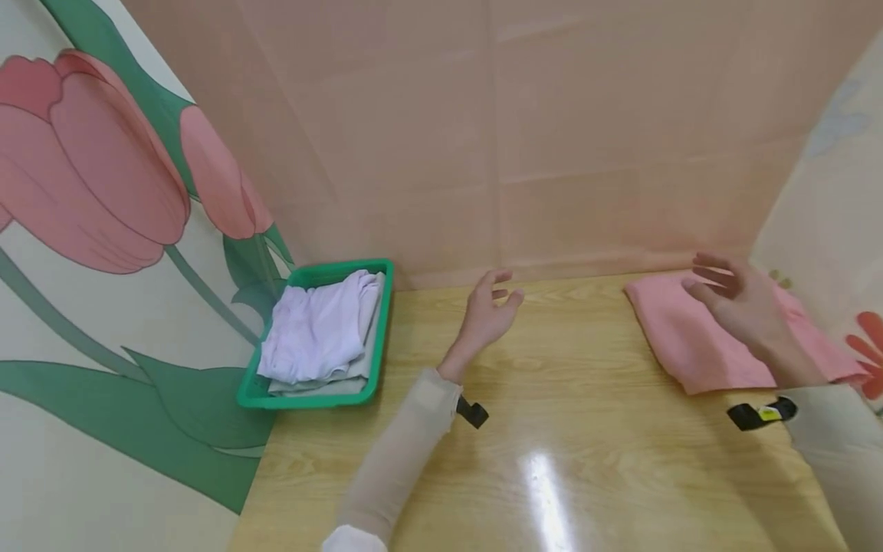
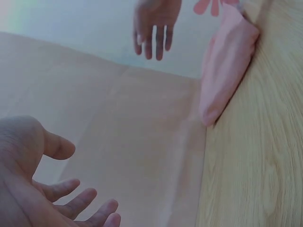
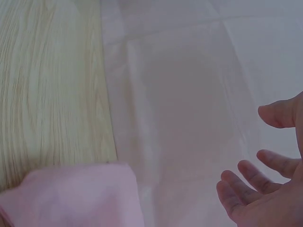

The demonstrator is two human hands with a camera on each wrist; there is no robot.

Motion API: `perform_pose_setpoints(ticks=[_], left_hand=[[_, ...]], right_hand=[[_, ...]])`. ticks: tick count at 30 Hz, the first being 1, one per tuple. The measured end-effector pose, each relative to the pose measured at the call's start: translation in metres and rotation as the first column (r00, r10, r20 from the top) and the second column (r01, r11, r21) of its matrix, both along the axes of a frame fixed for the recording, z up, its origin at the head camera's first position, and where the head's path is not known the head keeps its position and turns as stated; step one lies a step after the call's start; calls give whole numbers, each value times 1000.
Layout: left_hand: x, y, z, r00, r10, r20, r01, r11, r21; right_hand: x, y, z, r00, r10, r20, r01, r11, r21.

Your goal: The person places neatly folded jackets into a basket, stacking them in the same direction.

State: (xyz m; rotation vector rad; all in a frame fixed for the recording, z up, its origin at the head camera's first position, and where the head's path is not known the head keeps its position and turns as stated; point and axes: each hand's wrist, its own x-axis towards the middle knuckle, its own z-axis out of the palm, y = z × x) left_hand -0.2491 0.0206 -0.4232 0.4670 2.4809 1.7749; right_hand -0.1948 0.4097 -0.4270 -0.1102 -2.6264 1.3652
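Observation:
A folded pink cloth (image 1: 697,337) lies at the far right of the wooden table (image 1: 552,429); it also shows as the pink cloth (image 2: 227,66) and the pink cloth (image 3: 71,196) in the wrist views. My right hand (image 1: 731,299) hovers over it with relaxed fingers, holding nothing. My left hand (image 1: 491,307) is raised above the table's middle back, fingers loosely spread and empty, between the cloth and a green tray (image 1: 312,395). The left hand (image 2: 42,189) and right hand (image 3: 265,184) both appear empty up close.
The green tray at the back left holds folded white and grey cloths (image 1: 320,330). A pink backdrop (image 1: 517,138) closes the rear. A tulip-print panel (image 1: 103,230) stands left, another printed panel (image 1: 841,199) right.

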Motion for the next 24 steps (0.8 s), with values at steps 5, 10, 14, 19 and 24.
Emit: perform_pose_setpoints(ticks=[5,10,14,19,24], left_hand=[[-1,22,-3,1000,7,4,-8,1000,15],[-3,39,-13,1000,6,23,-6,1000,-20],[-6,50,-25,999,12,32,-10,999,-48],[-8,64,-41,999,3,45,-1,999,-43],[-6,80,-53,998,-8,68,12,998,-55]], right_hand=[[4,23,-2,999,-44,28,44,999,21],[6,43,-5,994,-105,-9,106,993,43],[10,58,-11,991,-134,-5,134,990,50],[14,74,-19,988,-152,32,151,988,44],[13,88,-29,987,-150,65,147,988,54]])
